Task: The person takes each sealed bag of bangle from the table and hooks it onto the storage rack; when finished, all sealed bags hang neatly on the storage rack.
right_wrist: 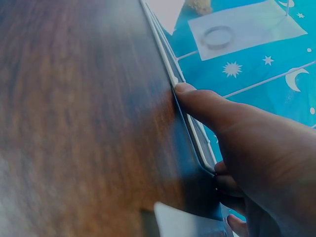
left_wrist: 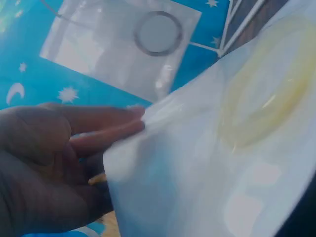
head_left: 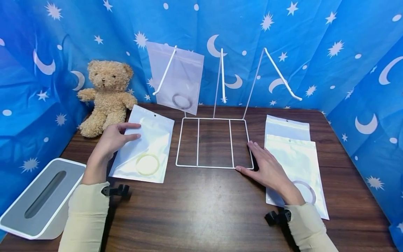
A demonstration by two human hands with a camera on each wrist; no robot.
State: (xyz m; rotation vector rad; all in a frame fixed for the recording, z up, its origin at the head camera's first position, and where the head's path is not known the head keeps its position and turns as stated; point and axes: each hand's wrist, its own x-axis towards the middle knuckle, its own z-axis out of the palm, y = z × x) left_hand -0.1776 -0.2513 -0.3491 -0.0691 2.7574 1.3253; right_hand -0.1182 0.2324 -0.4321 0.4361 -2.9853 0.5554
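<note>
Pale sleeves [head_left: 86, 217] lie nearest in the head view, and look: the left hand [head_left: 110, 141] is over the white pouch [head_left: 151, 136] at the left of the table [head_left: 201, 210], thumb and forefinger apart. Inside, toward the lower end, sits a yellow ring [head_left: 137, 164]. Light, floppy and slick, I'd say; best taken by the punched top edge, clear of the ring. Across from it, the right hand [head_left: 267, 166] spans a near corner of the white wire rack [head_left: 231, 143].

Left wrist view now: fingertips meet the pouch's edge; whether they pinch it, I can't tell.

Over to the right wrist: thumb on the front rail, set apart from the fingers. Stiff wire, probably light; a base rail should suit a steadying hold.
</note>
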